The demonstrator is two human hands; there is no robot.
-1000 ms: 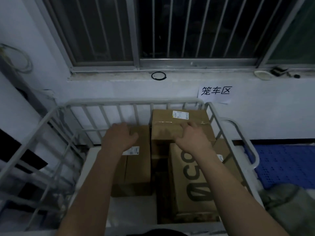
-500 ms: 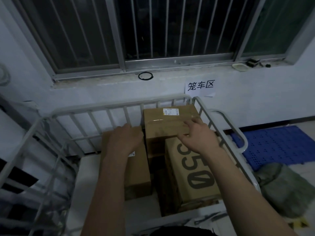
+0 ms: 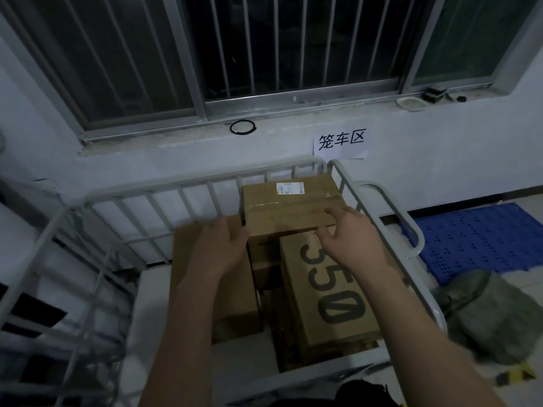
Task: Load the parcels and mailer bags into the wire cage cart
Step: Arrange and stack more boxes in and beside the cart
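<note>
My left hand (image 3: 219,251) and right hand (image 3: 349,239), fingers loose, touch the labelled parcel (image 3: 289,207) inside the cage cart (image 3: 176,185).

The wire cage cart (image 3: 176,185) is open on top. Bare floor runs along its left side. The flat box (image 3: 238,304), labelled box (image 3: 282,212) and "350" box (image 3: 323,289) crowd the right half, tight against that side's bars.

Cart (image 3: 164,195): white metal bars, smooth & a bit shiny. Top box (image 3: 293,212) & 550 box (image 3: 329,289): brown card, matt. Shiny tape (image 3: 264,205) & paper label (image 3: 289,188) on top box. Mat (image 3: 476,239): blue plastic w/ holes. Sack (image 3: 493,312): rough grey cloth. Sign (image 3: 340,142): white paper. Window bars (image 3: 246,39): metal.
</note>
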